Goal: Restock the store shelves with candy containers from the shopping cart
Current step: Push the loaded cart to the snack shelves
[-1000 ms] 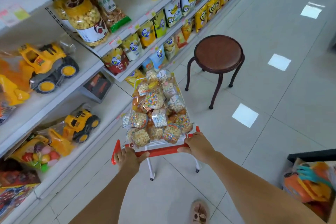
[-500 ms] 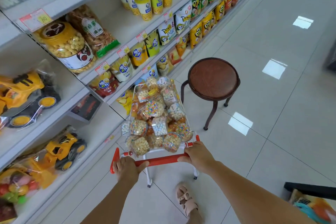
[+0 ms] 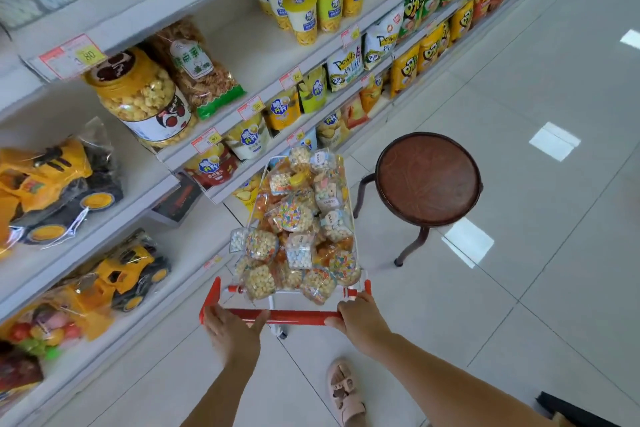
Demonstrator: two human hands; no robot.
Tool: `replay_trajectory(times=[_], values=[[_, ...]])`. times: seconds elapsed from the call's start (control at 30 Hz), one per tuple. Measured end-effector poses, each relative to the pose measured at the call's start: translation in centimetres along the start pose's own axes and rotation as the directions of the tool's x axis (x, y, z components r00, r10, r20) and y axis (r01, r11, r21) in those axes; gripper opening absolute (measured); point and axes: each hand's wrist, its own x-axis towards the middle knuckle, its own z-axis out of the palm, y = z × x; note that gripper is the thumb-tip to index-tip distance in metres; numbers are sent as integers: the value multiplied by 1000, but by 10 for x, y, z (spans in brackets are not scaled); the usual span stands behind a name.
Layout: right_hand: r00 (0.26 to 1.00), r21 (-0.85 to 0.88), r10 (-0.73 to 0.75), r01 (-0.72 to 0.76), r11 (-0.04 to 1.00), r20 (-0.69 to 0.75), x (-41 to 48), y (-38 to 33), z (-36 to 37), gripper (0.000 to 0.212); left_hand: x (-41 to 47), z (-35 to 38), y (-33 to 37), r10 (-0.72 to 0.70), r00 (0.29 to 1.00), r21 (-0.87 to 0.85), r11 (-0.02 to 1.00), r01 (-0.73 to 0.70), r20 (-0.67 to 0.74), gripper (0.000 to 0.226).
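Note:
A small white wire shopping cart point(image 3: 352, 204) with a red handle bar point(image 3: 294, 316) stands in the aisle, heaped with several clear candy containers point(image 3: 294, 218) of colourful sweets. My left hand point(image 3: 230, 329) grips the left end of the handle. At the bar's right end my right hand point(image 3: 360, 321) curls around it. White store shelves point(image 3: 239, 55) run along the left, and the cart's front is close to their lower tier.
A round brown stool point(image 3: 428, 178) stands just right of the cart's front. The shelves hold a popcorn jar point(image 3: 138, 97), snack cups point(image 3: 311, 0), chip bags and bagged yellow toy trucks point(image 3: 52, 191). My sandalled foot point(image 3: 346, 395) is behind the cart. Tiled floor stretches to the right.
The cart has rolled forward along the shelves, with both hands staying on the handle. The stool is now beside the cart's front, and the toy trucks have slid back to the left.

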Motion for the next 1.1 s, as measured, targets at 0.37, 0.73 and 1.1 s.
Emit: replay_trajectory(times=[0.37,0.73,1.1], values=[[982,382,-151,96,919,117,52,51,-89,21,-27,43,86,-590,797,-706,509,493,131,82],[974,-304,-61,126,944,216,246,248,-209,76,-9,60,92,-619,770,-728,599,334,-155,70],[873,-467,48,213,858,486,298,266,-183,83,24,58,74,-558,793,-699,668,256,-243,60]])
